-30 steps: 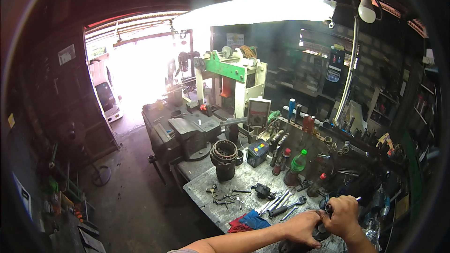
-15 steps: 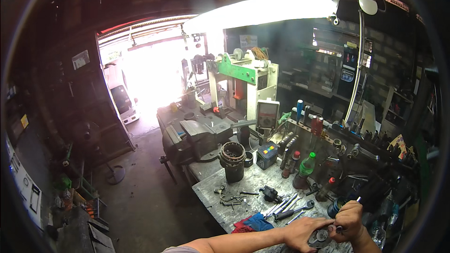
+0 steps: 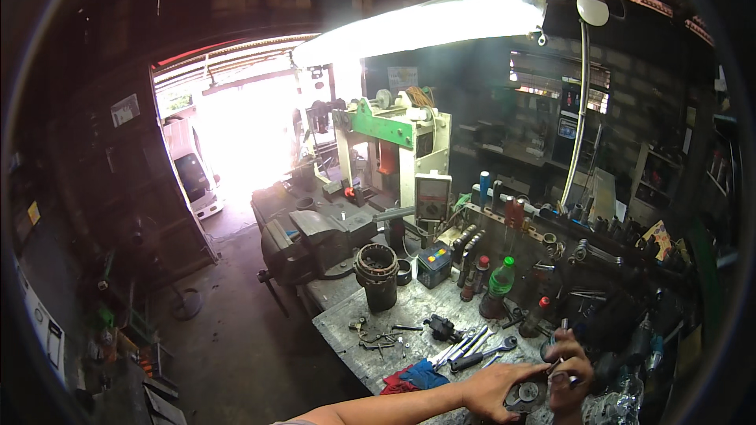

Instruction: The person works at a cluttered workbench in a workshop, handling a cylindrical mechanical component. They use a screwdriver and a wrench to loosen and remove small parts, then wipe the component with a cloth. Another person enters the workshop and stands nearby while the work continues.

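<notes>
Low on the right, my left hand point(image 3: 490, 390) is curled around a round, flat metal part point(image 3: 526, 394) with a raised centre, at the near side of the bench. Close against that part is my right hand point(image 3: 568, 376), its fingers bent around a slim metal tool point(image 3: 565, 324) whose tip sticks up above the knuckles. The tool's exact kind is unclear, since the fingers cover most of it. Beside my left hand lie a ratchet wrench point(image 3: 504, 344), several spanners point(image 3: 471, 341) and red and blue cloths point(image 3: 425, 375).
A dark, hollow cylindrical housing point(image 3: 376, 287) stands near the bench's left edge, with loose bolts point(image 3: 378, 338) and a black part point(image 3: 442, 327) before it. Behind are a bench vise point(image 3: 319, 240), a battery point(image 3: 434, 265), a green-capped bottle point(image 3: 499, 287) and a red-capped bottle point(image 3: 538, 315).
The whole view has shifted slightly, so things sit further left. My right hand's fist has loosened, and the tool's tip now stands more upright. My left hand keeps its hold.
</notes>
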Demonstrator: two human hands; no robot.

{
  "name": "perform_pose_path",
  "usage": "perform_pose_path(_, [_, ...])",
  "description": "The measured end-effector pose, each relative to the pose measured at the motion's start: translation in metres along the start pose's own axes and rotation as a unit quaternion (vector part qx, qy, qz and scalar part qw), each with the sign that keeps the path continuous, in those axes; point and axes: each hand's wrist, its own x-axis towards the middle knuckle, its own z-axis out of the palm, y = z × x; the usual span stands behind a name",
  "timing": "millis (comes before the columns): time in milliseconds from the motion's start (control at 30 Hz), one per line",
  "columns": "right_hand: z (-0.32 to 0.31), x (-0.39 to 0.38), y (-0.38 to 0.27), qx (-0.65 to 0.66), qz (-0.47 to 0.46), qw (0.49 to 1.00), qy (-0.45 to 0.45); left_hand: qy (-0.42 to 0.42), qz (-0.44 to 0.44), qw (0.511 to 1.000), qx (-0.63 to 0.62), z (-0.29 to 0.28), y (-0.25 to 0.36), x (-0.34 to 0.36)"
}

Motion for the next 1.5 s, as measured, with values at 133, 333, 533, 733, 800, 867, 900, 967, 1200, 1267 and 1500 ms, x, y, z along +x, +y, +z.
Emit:
perform_pose_path(133, [0.020, -0.024, -0.025, -0.159, 0.083, 0.978, 0.105, 0.049, 0.065, 0.997, 0.011, -0.001, 0.001, -0.002])
perform_pose_path(333, [-0.001, 0.000, 0.011, 0.256, 0.157, 0.950, 0.088, 0.022, 0.013, 1.000, 0.009, -0.001, 0.004, -0.006])
perform_pose_path(533, [-0.033, 0.027, 0.039, 0.331, 0.437, 0.835, -0.051, 0.019, 0.018, 1.000, 0.003, 0.000, 0.000, -0.006])
perform_pose_path(733, [-0.038, 0.073, -0.014, -0.223, 0.444, 0.839, -0.222, 0.011, 0.001, 1.000, -0.004, -0.001, -0.003, -0.008])
perform_pose_path(800, [-0.042, 0.095, -0.026, -0.326, 0.437, 0.755, -0.364, 0.022, 0.049, 0.998, -0.037, -0.002, -0.002, -0.008])
perform_pose_path(867, [-0.038, 0.111, -0.030, -0.392, 0.416, 0.683, -0.456, 0.047, 0.040, 0.998, -0.007, -0.002, 0.000, -0.011])
perform_pose_path(900, [-0.033, 0.119, -0.032, -0.409, 0.377, 0.661, -0.503, 0.060, 0.037, 0.997, 0.012, -0.003, 0.000, -0.011])
perform_pose_path(967, [-0.021, 0.128, -0.039, -0.446, 0.265, 0.604, -0.605, 0.008, 0.043, 0.999, -0.022, -0.008, -0.004, -0.011])
perform_pose_path(1200, [0.007, 0.057, -0.079, -0.556, -0.041, 0.765, -0.322, -0.035, 0.015, 0.973, -0.229, -0.005, -0.023, 0.037])
perform_pose_path(1267, [0.007, 0.029, -0.069, -0.461, 0.060, 0.863, -0.198, 0.006, 0.056, 0.972, -0.229, 0.007, -0.025, 0.046])
perform_pose_path(1500, [0.002, 0.013, -0.036, -0.378, 0.014, 0.902, -0.208, -0.028, 0.057, 0.963, -0.263, 0.016, -0.030, 0.028])
